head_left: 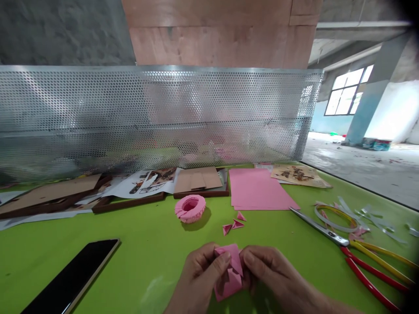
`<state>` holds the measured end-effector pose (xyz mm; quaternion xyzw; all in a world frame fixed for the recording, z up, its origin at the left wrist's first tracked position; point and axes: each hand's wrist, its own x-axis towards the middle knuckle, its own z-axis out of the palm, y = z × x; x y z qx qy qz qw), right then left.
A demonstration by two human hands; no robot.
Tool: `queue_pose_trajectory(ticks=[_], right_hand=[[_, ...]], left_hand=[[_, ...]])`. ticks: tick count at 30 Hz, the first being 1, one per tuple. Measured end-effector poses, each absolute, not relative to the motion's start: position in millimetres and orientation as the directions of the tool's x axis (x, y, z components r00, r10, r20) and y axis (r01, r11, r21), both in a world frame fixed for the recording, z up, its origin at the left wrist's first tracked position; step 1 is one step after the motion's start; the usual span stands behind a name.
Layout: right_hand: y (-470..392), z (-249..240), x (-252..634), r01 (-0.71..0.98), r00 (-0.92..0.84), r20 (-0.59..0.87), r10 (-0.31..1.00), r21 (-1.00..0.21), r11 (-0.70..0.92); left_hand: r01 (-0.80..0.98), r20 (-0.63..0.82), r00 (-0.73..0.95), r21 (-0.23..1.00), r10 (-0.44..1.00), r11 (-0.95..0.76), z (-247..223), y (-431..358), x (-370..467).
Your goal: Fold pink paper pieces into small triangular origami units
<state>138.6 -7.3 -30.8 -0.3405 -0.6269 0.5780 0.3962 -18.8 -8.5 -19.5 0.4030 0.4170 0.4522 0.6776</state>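
A piece of folded pink paper (233, 283) is held between both hands near the front edge of the view. My left hand (204, 272) pinches its left side, thumb on top. On its right side, my right hand (270, 266) grips the edge between thumb and fingers. Just beyond the hands lie several small folded pink triangles (238, 223). A round pink folded-paper ring (190, 208) stands on the green table behind them, a little to the left. Flat pink sheets (260, 189) lie farther back.
A black phone (73, 272) lies at the left. Scissors with red handles (335, 237), another yellow-handled tool, a tape roll (337, 218) and clear strips are at the right. Frames and cardboard (198, 179) line the back, before a perforated metal screen (196, 113).
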Motion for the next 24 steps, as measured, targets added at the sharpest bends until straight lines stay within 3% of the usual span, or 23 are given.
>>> queue_pose_trajectory(ticks=[5, 13, 20, 24], right_hand=[[-5, -33, 138, -0.001, -0.456, 0.114, 0.883, -0.992, 0.127], [-6, -23, 135, -0.018, -0.495, 0.121, 0.86, -0.992, 0.128], [-2, -34, 133, -0.03, -0.474, 0.065, 0.878, -0.998, 0.058], [-4, -35, 132, -0.072, -0.536, 0.045, 0.843, -0.997, 0.008]], left_hand=[[-0.198, -0.144, 0.248, 0.96, 0.958, 0.196, -12, -12, -18], [-0.379, -0.233, 0.281, 0.864, 0.931, 0.33, -39, -3, -19], [-0.158, -0.122, 0.247, 0.974, 0.961, 0.164, -22, -10, -15], [-0.131, -0.12, 0.219, 0.98, 0.968, 0.151, -14, -14, -14]])
